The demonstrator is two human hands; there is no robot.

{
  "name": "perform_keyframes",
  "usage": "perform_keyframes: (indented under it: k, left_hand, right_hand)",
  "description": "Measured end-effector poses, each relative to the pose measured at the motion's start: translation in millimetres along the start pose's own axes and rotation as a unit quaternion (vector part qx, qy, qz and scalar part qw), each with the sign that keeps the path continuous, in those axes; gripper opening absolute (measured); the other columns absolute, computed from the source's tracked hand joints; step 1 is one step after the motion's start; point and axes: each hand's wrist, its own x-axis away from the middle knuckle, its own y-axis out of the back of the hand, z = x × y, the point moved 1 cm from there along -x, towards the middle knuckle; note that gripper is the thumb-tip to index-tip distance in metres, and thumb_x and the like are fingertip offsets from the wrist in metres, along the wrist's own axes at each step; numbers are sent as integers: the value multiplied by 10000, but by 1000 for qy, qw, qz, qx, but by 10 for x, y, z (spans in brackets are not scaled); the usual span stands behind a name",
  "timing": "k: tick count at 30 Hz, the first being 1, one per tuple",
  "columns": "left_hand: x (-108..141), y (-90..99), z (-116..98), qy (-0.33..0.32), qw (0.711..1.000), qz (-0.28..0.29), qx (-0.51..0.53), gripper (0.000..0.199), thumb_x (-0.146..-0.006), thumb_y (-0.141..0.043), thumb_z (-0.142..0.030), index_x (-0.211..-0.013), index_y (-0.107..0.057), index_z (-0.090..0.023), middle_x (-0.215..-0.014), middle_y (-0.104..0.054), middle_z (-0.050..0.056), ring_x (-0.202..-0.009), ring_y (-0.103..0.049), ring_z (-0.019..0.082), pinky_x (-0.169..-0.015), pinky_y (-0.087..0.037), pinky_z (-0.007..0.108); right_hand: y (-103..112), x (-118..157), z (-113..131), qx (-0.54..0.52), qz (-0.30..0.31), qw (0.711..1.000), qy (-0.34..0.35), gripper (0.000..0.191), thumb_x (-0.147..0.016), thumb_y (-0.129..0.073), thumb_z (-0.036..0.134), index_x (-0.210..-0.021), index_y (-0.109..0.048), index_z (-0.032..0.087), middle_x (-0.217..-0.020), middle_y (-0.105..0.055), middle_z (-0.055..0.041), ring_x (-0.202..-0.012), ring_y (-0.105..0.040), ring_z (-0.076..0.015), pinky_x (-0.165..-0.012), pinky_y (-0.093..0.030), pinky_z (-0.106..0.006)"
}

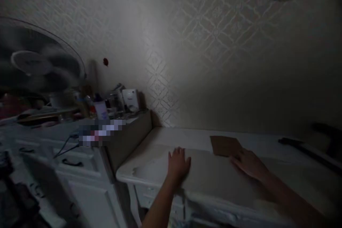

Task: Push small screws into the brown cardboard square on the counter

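Dim room, so details are soft. Left hand (178, 165) lies flat, palm down, fingers spread on the white desk (149, 169) near its front edge — grip apart, holding nothing. Right hand (249, 165) also rests open on the desk top, its fingertips touching the near right corner of a flat brown card (226, 145) (could be cardboard or an envelope, too dark to tell); grip apart, not clamped on it. The card lies flat toward the back of the desk, well apart from the left hand. My read: to handle that card well, press lightly with the fingertips and slide it toward the front edge, rather than trying to pinch a thin flat sheet off a smooth surface — the left palm gives a steady brace meanwhile. Off to the left, a cluttered dresser (88, 171) with bottles and a fan (37, 60); a dark long object (296, 144) lies at the desk's far right.
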Motion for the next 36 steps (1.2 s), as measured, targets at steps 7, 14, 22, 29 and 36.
perform_keyframes:
  k: [7, 14, 22, 29, 36]
  left_hand:
    - [-43, 6, 53, 44, 998, -6, 50, 543, -927, -317, -410, -1398, -387, -150, -1441, -417, 135, -1346, -346, 239, -1123, -210, 448]
    - [-54, -9, 87, 40, 997, -11, 69, 535, -912, -356, -387, -1382, -414, -139, -1421, -447, 124, -1324, -378, 239, -1121, -220, 457]
    - [-173, 1, 110, 54, 996, 9, 77, 486, -892, -416, -352, -1347, -466, -190, -1390, -490, 98, -1293, -419, 225, -1119, -224, 437]
    - [-713, -71, 132, 14, 994, -9, 106, 385, -845, -511, -277, -1205, -615, -191, -1221, -629, 88, -1104, -581, 216, -961, -418, 298]
    - [-1179, -44, 134, 1, 986, 35, 165, 225, -761, -615, -239, -936, -744, -185, -969, -723, 54, -912, -637, 190, -859, -459, 277]
  right_hand:
    - [100, -415, 1174, -25, 73, 997, 18, 500, -879, -410, 451, -1174, -627, 110, -1134, -597, -184, -1067, -543, -286, -933, -386, -395]
    - [-60, -548, 1018, -130, 55, 988, 70, 389, -888, -423, 380, -1125, -677, 204, -1156, -624, -122, -1081, -560, -234, -978, -396, -390]
    - [-114, -621, 838, -172, 73, 976, 107, 396, -914, -380, 382, -1207, -625, 278, -1330, -550, -98, -1193, -529, -246, -1035, -334, -500]
    - [-103, -709, 952, -144, 70, 983, 85, 372, -914, -391, 352, -1182, -641, 285, -1305, -572, -97, -1168, -547, -253, -1038, -311, -521]
    - [-63, -713, 961, -160, 68, 983, 61, 361, -897, -403, 295, -1142, -666, 274, -1280, -590, -106, -1148, -560, -265, -1002, -354, -515]
